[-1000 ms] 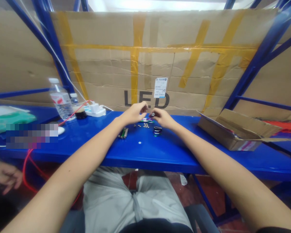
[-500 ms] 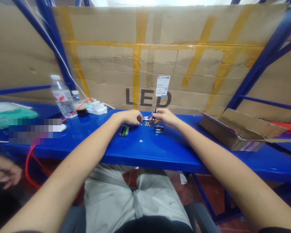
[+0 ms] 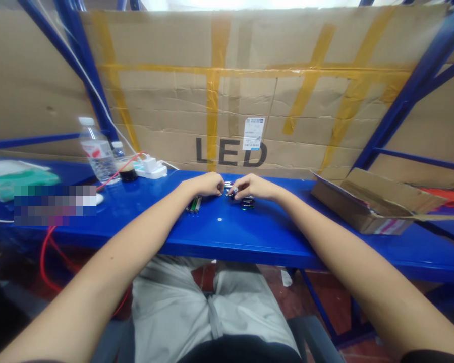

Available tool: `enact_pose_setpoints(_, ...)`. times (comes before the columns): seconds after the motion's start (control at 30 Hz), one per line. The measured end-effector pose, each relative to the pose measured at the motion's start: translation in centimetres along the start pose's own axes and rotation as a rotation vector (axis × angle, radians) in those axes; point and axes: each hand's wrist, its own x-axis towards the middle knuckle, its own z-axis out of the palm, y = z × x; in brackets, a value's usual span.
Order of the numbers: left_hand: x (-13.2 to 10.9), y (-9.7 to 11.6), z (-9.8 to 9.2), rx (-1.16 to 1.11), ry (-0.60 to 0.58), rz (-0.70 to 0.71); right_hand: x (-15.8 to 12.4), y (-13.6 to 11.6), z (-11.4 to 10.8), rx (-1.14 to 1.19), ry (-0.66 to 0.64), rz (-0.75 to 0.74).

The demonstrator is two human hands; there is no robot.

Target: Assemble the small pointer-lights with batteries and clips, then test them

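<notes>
My left hand (image 3: 213,184) is closed low over the blue tabletop, fingertips pinched together; what they hold, if anything, is too small to make out. Opposite it, my right hand (image 3: 247,187) grips a short dark cylinder (image 3: 235,190) with a pale end, tilted toward the left hand. Below my left wrist lie several slim shiny tubes (image 3: 194,204), black, green and silver. Dark glossy loop-shaped pieces (image 3: 247,203) rest under my right hand. Between and behind the hands are more metallic tubes (image 3: 229,184) and small shiny bits (image 3: 227,192), partly hidden by my right fingers.
An open cardboard box (image 3: 378,206) stands at the right. On the left are a water bottle (image 3: 97,154), a small bottle of dark liquid (image 3: 126,171), a white power strip (image 3: 151,169), a red cable (image 3: 45,262) and a green packet (image 3: 22,181). Large cardboard (image 3: 280,96) closes the back.
My right hand has moved down and left, tipping the dark cylinder from upright toward the small bits. The left hand has shifted very slightly. Another person's hand at the far left has left view.
</notes>
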Motion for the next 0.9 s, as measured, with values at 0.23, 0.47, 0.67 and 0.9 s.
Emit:
enact_pose_setpoints(0.23, -0.5, 1.8, -1.4, -0.106, 0.13, 0.022, 0.2, 0.3, 0.1, -0.141, 0.045, -0.065)
enact_pose_setpoints(0.47, -0.8, 3.8, -3.5, -0.339, 0.356, 0.102, 0.2, 0.5, -0.8, -0.237, 0.258, -0.074)
enact_pose_setpoints(0.67, -0.1, 4.6, -2.3, -0.156, 0.414, 0.243, 0.3, 0.7, -0.7, -0.236, 0.259, -0.109)
enact_pose_setpoints(0.9, 0.4, 4.6, -1.6, -0.096, 0.419, 0.285, 0.5, 0.9, -0.4, -0.206, 0.24, -0.13)
